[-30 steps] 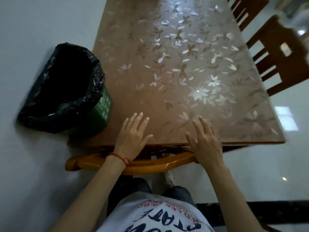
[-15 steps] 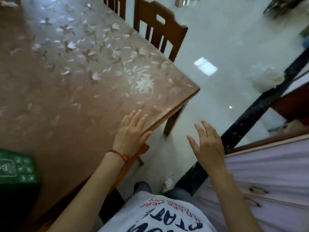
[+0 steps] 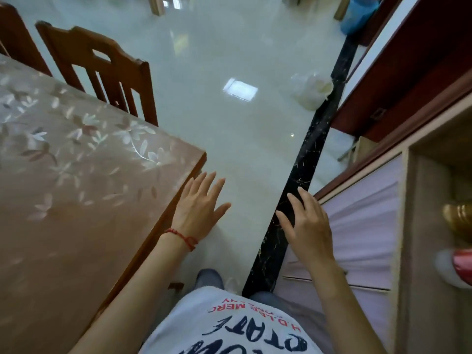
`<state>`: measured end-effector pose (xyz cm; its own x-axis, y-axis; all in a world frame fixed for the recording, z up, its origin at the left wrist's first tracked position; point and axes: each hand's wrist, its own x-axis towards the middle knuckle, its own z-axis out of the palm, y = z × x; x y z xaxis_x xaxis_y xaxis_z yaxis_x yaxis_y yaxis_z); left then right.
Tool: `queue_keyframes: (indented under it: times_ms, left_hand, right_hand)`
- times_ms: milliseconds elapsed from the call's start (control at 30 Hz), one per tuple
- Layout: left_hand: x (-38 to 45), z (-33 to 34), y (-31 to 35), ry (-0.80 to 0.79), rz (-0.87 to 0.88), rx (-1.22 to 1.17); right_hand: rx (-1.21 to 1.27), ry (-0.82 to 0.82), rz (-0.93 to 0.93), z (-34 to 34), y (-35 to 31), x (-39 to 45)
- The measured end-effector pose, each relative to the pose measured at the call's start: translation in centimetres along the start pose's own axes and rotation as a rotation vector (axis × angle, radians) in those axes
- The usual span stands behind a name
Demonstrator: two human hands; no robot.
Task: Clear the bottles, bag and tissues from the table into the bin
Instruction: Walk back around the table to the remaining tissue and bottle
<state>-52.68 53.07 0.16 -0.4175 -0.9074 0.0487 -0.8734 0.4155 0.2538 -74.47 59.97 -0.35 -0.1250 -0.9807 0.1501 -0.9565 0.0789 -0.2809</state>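
The brown table [image 3: 76,200] with a flowered cover fills the left of the head view; the part I see carries no bottles, bag or tissues. The bin is out of view. My left hand [image 3: 199,210], with a red string at the wrist, hovers just past the table's right corner, fingers spread and holding nothing. My right hand [image 3: 306,226] is held over the dark floor strip beside a lilac cabinet, fingers apart and also holding nothing.
A wooden chair [image 3: 102,70] stands at the table's far side. Glossy pale floor [image 3: 229,123] stretches ahead, with a white plastic bag [image 3: 311,92] lying on it near a dark red cabinet [image 3: 408,80]. A lilac-fronted cabinet [image 3: 365,226] stands close on the right.
My view has swung right, away from the bin and table edge toward the floor and cabinets. Both hands have left the table top and now hover past its corner.
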Motion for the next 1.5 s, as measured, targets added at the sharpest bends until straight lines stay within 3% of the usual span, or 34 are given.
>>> queue_keyframes:
  times_ms: [367, 967, 1200, 1500]
  left_hand:
    - [13.9, 2.8, 2.5, -0.096, 0.147, -0.015]
    - [44.3, 3.9, 1.8, -0.056, 0.217, -0.016]
    - [53.1, 5.6, 2.3, -0.050, 0.133, 0.006]
    - [63.3, 6.0, 3.6, 0.036, -0.097, 0.006]
  right_hand:
    - [0.009, -0.012, 0.172, 0.5, 5.9, 8.2]
    - [0.009, -0.036, 0.244, 1.9, 15.0, 36.1]
    - [0.013, -0.064, 0.162, 3.3, 19.5, 46.3]
    - [-0.010, -0.103, -0.076, 2.6, 25.5, 61.9]
